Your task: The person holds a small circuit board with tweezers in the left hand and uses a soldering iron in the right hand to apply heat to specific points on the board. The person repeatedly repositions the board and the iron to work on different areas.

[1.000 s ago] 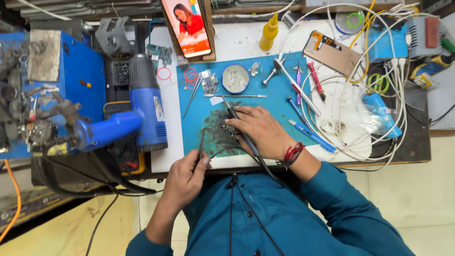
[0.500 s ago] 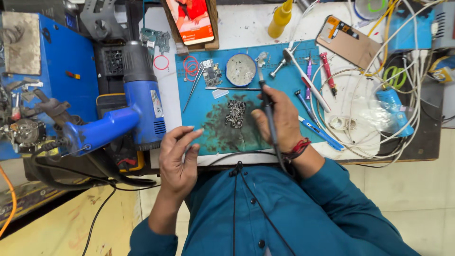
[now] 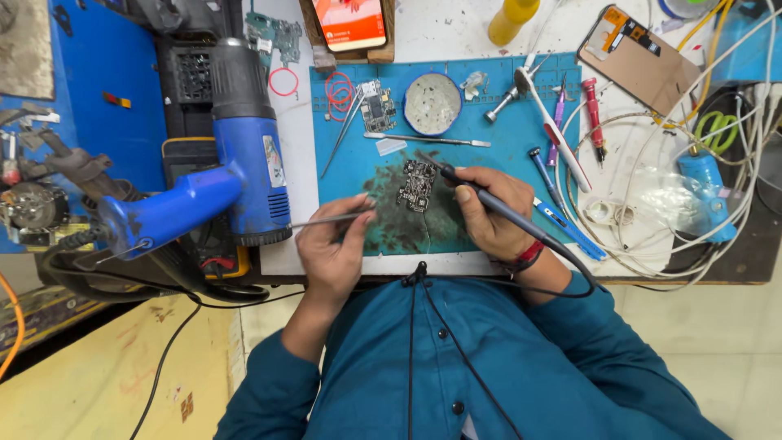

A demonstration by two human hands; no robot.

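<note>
The work mat [image 3: 505, 155] at the frame's centre looks like matt blue rubber, smeared dark and rough around the circuit board [image 3: 417, 184]. The soldering iron [image 3: 489, 204] has a matt black plastic handle. The tweezers [image 3: 330, 218] at centre left are bare shiny metal. At left, the heat gun [image 3: 244, 155] is smooth, glossy blue plastic. The shirt [image 3: 489, 367] at the bottom is soft teal cloth.

Dark circuit board [image 3: 418, 185] — flat on blue mat [image 3: 505, 163] — soldering iron [image 3: 489, 202] tilted above
</note>
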